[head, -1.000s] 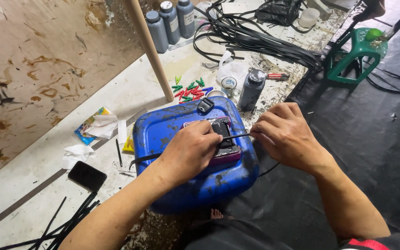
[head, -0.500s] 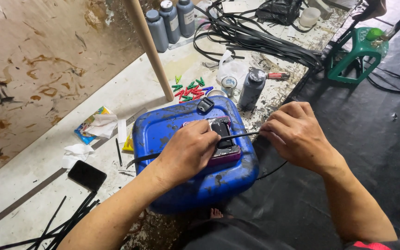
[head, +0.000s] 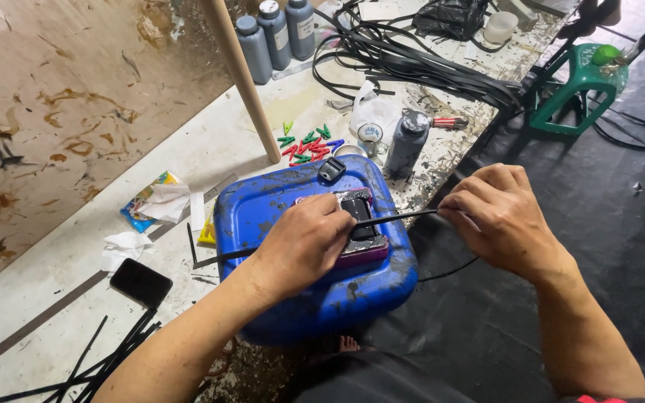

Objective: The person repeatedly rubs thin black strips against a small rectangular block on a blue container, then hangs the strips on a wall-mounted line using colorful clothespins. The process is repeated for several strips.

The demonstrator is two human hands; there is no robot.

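A blue plastic jerrycan (head: 263,213) lies on its side in front of me. On top of it rests a small black and magenta device (head: 363,237). My left hand (head: 304,242) presses down on that device, fingers curled over its near side. My right hand (head: 498,216) pinches the end of a thin black strip (head: 397,218), which runs left across the device and under my left hand. A black cable (head: 449,270) loops below my right hand.
A wooden pole (head: 242,75) leans behind the can. Coloured clips (head: 309,144), a dark bottle (head: 406,142) and three grey bottles (head: 274,30) stand beyond. Black straps (head: 404,63) pile at the back. A phone (head: 140,282), tissues (head: 125,246) lie left; green stool (head: 576,86) right.
My right hand has drawn away to the right, pulling more of the black strip out across the device. My left hand stays pressed on the device.
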